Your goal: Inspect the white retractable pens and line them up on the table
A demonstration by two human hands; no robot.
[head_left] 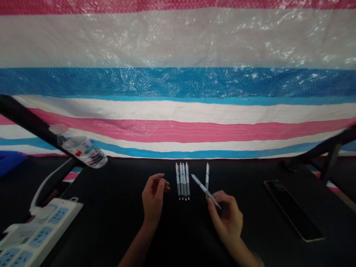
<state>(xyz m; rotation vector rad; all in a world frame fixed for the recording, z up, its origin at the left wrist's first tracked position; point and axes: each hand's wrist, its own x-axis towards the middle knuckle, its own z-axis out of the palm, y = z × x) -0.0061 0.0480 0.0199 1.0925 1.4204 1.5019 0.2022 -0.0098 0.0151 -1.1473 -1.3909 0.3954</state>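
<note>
Between the thumb and fingers of my right hand (pixel 226 215) is a white and grey ballpoint pen (pixel 200 184), slanted with its clicker end up and to the left. Partly behind it, a single pen (pixel 207 173) lies on the black table (pixel 116 211). Several matching pens (pixel 182 181) lie side by side in a row in the middle, tips toward me. My left hand (pixel 154 196) hovers just left of that row, fingers loosely bent and apart, with nothing in it.
A dark phone (pixel 293 210) lies at the right. On the left are a white power strip (pixel 41 231) with a plugged-in cable and a clear water bottle (pixel 85 151). A blue container (pixel 11 161) shows at the far left edge. Behind the table hangs a striped plastic sheet (pixel 178 83).
</note>
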